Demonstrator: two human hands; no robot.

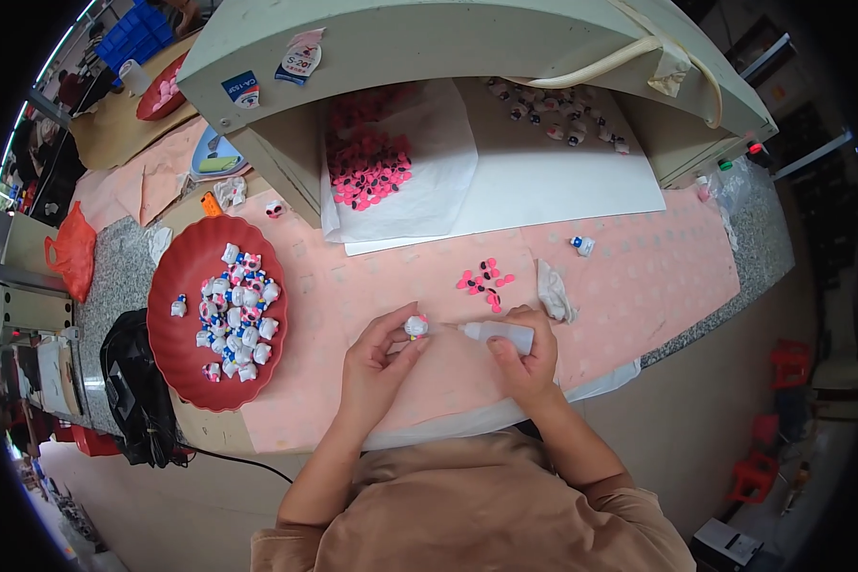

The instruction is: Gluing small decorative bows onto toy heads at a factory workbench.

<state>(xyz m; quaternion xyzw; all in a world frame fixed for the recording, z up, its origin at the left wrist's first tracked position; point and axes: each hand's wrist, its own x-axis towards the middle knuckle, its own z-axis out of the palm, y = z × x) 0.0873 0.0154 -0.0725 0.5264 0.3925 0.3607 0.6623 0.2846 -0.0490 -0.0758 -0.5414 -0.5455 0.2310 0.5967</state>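
Observation:
Between the thumb and fingers of my left hand is a small white figurine with a bit of pink on it. My right hand is wrapped round a translucent white squeeze bottle, whose thin nozzle points left toward the figurine. The tip seems close to the figurine; whether they touch I cannot tell. Just beyond my hands lies a loose cluster of small pink and black pieces. A crumpled white tissue rests beside my right hand. Farther right, a single white-and-blue figurine stands on the pink sheet.
At left, a red scalloped tray holds many white-and-blue figurines. A grey-green hooded machine spans the far side, with a pile of pink pieces and several figurines inside. Pink paper covers the table. A black bag hangs at the left edge.

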